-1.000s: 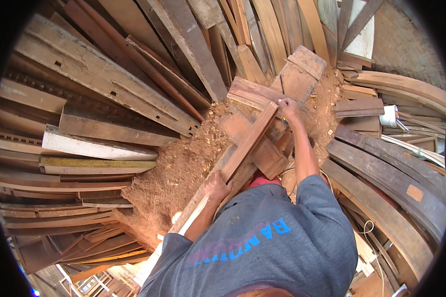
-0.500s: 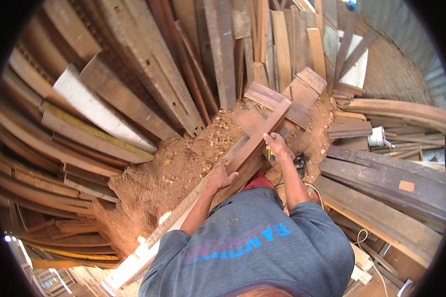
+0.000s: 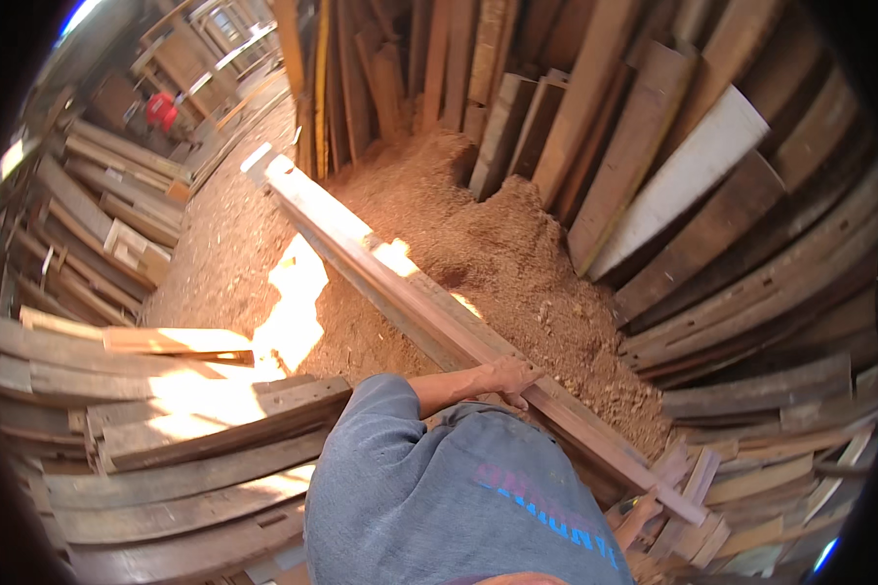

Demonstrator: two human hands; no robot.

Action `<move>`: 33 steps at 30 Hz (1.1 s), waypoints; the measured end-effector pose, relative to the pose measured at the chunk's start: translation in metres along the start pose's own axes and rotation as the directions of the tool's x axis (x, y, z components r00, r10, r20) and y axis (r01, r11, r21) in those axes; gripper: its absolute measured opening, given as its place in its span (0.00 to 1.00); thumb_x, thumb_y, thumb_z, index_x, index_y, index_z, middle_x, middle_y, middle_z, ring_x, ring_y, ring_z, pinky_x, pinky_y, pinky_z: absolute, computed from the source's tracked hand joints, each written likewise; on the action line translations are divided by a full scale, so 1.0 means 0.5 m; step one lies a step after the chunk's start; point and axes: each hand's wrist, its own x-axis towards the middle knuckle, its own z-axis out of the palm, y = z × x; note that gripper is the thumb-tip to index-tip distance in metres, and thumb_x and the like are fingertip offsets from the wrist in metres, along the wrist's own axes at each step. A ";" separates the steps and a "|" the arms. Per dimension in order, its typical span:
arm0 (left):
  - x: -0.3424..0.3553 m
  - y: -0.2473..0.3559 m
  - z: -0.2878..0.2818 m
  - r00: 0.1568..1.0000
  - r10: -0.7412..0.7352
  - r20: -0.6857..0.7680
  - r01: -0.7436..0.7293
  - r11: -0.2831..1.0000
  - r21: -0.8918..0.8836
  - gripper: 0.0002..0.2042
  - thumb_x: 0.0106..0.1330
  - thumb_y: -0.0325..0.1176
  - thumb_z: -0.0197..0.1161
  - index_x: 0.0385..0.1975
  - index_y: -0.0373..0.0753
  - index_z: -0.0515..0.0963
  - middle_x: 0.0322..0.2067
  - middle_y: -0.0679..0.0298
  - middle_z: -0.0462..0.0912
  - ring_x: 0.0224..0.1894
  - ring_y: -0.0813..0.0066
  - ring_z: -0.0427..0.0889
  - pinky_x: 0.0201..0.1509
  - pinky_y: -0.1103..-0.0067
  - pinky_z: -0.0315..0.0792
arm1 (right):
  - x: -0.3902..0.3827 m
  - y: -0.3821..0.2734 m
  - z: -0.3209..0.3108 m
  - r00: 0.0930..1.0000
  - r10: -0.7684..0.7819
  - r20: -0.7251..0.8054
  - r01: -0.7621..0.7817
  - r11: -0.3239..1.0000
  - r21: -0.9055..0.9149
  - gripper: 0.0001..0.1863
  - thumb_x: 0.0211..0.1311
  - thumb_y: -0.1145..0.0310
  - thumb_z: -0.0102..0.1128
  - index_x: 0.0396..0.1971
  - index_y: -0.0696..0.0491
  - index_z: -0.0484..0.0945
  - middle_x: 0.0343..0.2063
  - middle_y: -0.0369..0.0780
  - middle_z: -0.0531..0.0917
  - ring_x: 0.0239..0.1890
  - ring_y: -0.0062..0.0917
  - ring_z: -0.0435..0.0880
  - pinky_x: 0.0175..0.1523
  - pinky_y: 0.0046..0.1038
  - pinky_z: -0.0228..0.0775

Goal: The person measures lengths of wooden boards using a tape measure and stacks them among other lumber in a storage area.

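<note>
A long, reddish-brown wooden plank (image 3: pixel 556 409) lies slantwise in front of me, on top of another long timber (image 3: pixel 371 288). My left hand (image 3: pixel 510 378) is wrapped over its near edge, about midway along. Lower right, close to the plank's near end, is my right hand (image 3: pixel 641 515), half cut off by my shirt and the wood. Its fingers are curled beside a small yellow-and-dark object (image 3: pixel 630 503), whose kind I cannot make out. Short boards (image 3: pixel 700 475) lie crosswise under that end of the plank.
Sawdust and shavings (image 3: pixel 498 244) are heaped beyond the plank. Upright boards (image 3: pixel 644 146), one of them white (image 3: pixel 693 175), lean at the back and right. Stacked timbers (image 3: pixel 195 429) fill the left side. Far off at upper left is a person in red (image 3: pixel 162 112).
My view has swung to the left, bringing the plank's sunlit far length into sight. Both hands stay by the plank, and my right hand is now more hidden at lower right.
</note>
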 end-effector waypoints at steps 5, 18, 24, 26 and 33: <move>-0.045 -0.124 0.071 0.928 0.040 -0.372 -0.025 0.999 0.044 0.33 0.45 0.57 0.72 0.48 0.43 0.75 0.41 0.56 0.80 0.50 0.55 0.77 0.53 0.59 0.67 | -0.082 -0.035 0.035 0.982 0.191 -0.011 -0.188 0.976 0.113 0.23 0.64 0.57 0.61 0.50 0.59 0.72 0.42 0.42 0.79 0.41 0.35 0.79 0.44 0.41 0.74; -0.054 -0.103 0.053 0.951 0.085 -0.298 -0.046 0.990 0.136 0.32 0.45 0.58 0.71 0.47 0.45 0.76 0.41 0.60 0.80 0.51 0.61 0.76 0.52 0.62 0.65 | -0.165 0.013 0.007 0.917 0.398 0.009 -0.388 0.888 0.247 0.18 0.66 0.53 0.55 0.41 0.54 0.73 0.32 0.41 0.79 0.33 0.36 0.78 0.37 0.45 0.73; -0.033 -0.107 0.045 0.954 0.133 -0.270 -0.100 0.986 0.132 0.33 0.48 0.59 0.70 0.49 0.41 0.75 0.45 0.56 0.80 0.54 0.56 0.76 0.56 0.61 0.67 | -0.236 0.094 0.020 0.861 0.496 0.113 -0.502 0.790 0.351 0.17 0.67 0.51 0.53 0.37 0.51 0.73 0.27 0.40 0.79 0.29 0.37 0.78 0.34 0.46 0.72; -0.031 -0.105 0.043 0.959 0.112 -0.261 -0.091 0.992 0.090 0.34 0.49 0.60 0.69 0.48 0.39 0.75 0.46 0.53 0.80 0.54 0.53 0.77 0.57 0.60 0.67 | -0.241 0.118 0.045 0.849 0.503 0.162 -0.527 0.778 0.342 0.15 0.69 0.51 0.51 0.34 0.48 0.72 0.24 0.39 0.78 0.26 0.35 0.77 0.32 0.47 0.71; -0.033 -0.055 0.000 0.971 0.074 -0.227 -0.032 0.983 0.183 0.32 0.51 0.64 0.66 0.39 0.38 0.77 0.39 0.50 0.83 0.45 0.50 0.82 0.47 0.60 0.75 | -0.250 0.156 0.114 0.896 0.398 0.198 -0.441 0.856 0.272 0.11 0.66 0.61 0.59 0.37 0.53 0.75 0.25 0.42 0.81 0.23 0.29 0.80 0.28 0.33 0.75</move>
